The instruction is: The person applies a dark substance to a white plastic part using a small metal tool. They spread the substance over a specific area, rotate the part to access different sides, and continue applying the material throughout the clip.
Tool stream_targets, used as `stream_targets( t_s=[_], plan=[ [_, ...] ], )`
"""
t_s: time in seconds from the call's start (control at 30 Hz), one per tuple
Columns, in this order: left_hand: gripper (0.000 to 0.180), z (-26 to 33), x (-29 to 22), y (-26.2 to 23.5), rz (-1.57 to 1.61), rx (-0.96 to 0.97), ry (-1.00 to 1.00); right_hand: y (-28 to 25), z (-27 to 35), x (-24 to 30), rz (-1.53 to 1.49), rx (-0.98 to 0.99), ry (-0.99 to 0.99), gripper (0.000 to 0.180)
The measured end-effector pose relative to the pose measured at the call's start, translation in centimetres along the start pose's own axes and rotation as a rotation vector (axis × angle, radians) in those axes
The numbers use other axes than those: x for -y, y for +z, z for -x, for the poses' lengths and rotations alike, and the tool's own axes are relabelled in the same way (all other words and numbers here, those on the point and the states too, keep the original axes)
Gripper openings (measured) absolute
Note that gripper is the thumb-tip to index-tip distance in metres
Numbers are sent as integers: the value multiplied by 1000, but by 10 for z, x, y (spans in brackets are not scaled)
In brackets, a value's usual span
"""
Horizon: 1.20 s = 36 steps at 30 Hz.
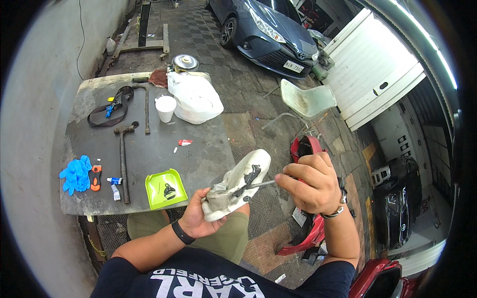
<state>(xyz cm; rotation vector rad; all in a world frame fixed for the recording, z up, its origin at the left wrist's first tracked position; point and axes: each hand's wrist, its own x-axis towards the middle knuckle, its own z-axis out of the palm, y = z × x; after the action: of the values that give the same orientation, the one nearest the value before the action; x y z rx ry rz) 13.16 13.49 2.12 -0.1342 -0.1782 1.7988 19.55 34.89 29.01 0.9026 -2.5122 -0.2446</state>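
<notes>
Over the table's near right corner, my left hand [195, 220] grips a white shoe [259, 160] by one end, its sole tilted up toward me. Patches of black paste [252, 174] are smeared along the sole. My right hand [316, 185] pinches a thin grey stick-like tool [262, 184], whose far end meets the sole near the paste; its exact kind is unclear. Beside my left hand, a lime-green tray [155, 200] on the table holds a blob of black paste [169, 191].
Hammers [123, 164], blue gloves [76, 175], an orange-and-black scraper [95, 178], small tubes [115, 181], a strap [94, 118], a white cup [165, 108] and a plastic bag [195, 98] lie on the grey table [203, 149]. Beyond stand a chair [308, 102] and a car [263, 35].
</notes>
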Motion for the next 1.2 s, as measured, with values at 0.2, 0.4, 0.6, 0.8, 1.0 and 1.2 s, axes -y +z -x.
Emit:
stream_targets(
  t_s=[0.2,0.4,0.6,0.8,1.0,1.2],
  plan=[
    [66,0,0,-4,5,7,-17,-1,0,1,52,0,4,38],
    [65,-1,2,-5,5,27,-16,-2,-1,-3,4,-45,-11,38],
    [64,-1,3,-3,-20,-1,-19,-3,-6,-7,-76,-15,5,39],
    [65,-1,4,-2,-53,-19,-23,0,-15,-9,-83,-4,-17,34],
    [66,-2,3,-6,-48,-15,-22,-3,-20,-11,-52,19,-25,32],
    [67,-2,2,-4,-43,1,-27,-7,-20,-11,-41,13,-14,31]
  ],
)
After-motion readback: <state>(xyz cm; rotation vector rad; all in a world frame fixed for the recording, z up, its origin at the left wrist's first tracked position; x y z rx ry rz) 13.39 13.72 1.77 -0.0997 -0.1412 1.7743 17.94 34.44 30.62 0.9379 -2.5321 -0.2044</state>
